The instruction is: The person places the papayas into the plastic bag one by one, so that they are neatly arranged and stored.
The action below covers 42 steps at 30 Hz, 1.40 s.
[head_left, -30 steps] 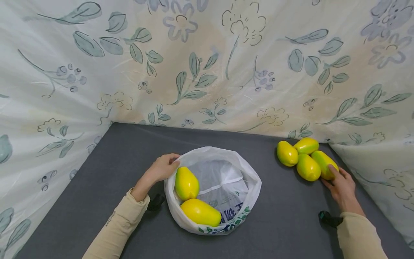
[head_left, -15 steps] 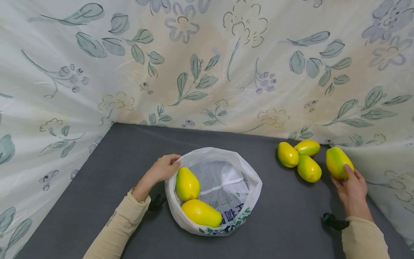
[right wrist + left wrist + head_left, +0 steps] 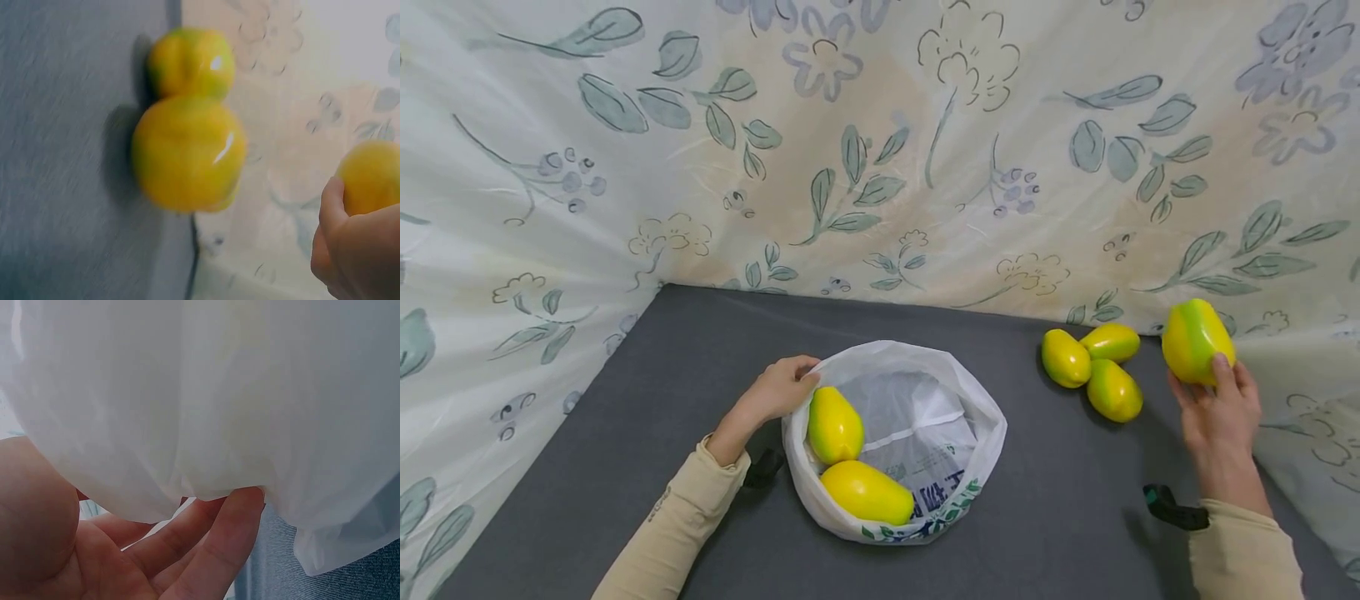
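In the head view my right hand [image 3: 1217, 412] grips a yellow-green papaya [image 3: 1198, 342] by its lower end, raised above the table at the right. The right wrist view shows my fingers and thumb round the held papaya [image 3: 370, 178], which is cut off by the frame. My left hand [image 3: 773, 389] holds the left rim of a white plastic bag [image 3: 987, 400], which stands with its mouth wide open. Seen from the left wrist, the bag's film [image 3: 206, 394] hangs over my fingers [image 3: 219, 544]. Two papayas [image 3: 835, 425] lie inside the bag, along its left and front sides.
Three more papayas [image 3: 1066, 358] lie close together at the back right of the dark grey table [image 3: 715, 333]. Floral-patterned cloth [image 3: 865, 167] rises behind the table and along its left and right sides.
My right hand has taken the rightmost papaya from the group and lifted it up and to the right. My left hand and the bag stay in place.
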{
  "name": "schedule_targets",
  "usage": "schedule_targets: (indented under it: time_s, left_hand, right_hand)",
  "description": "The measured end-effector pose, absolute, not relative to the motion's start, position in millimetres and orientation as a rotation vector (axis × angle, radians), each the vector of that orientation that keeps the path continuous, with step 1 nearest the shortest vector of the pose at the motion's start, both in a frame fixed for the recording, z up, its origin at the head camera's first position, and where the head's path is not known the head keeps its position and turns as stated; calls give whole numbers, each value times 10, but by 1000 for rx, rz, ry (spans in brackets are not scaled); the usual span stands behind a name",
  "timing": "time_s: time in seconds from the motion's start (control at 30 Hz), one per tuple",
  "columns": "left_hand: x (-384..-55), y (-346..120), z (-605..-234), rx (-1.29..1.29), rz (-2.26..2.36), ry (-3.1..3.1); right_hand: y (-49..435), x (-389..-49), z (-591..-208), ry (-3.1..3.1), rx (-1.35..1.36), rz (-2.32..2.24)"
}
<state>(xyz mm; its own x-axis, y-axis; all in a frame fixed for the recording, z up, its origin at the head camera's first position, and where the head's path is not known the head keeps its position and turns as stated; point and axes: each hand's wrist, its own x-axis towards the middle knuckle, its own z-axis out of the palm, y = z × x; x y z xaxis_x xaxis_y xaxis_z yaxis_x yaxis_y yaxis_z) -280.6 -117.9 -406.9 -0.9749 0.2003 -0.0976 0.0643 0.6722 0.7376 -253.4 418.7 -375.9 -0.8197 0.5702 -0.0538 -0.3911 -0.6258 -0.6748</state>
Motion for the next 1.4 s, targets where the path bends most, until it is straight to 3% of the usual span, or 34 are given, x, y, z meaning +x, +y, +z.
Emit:
schedule_targets:
  time_s: [0.57, 1.07, 1.4]
  left_hand:
    - [-2771, -1193, -4028, 279, 1217, 2699]
    - [-2780, -1207, -4040, 266, 1215, 2710]
    - [-2772, -1191, -4023, 268, 1216, 2712]
  right_hand:
    - [3495, -2510, -3541, -980, -102, 2457]
    - [2940, -2542, -3584, -1249, 52, 2465]
    - [2644, -2540, -3588, -1431, 32, 2516]
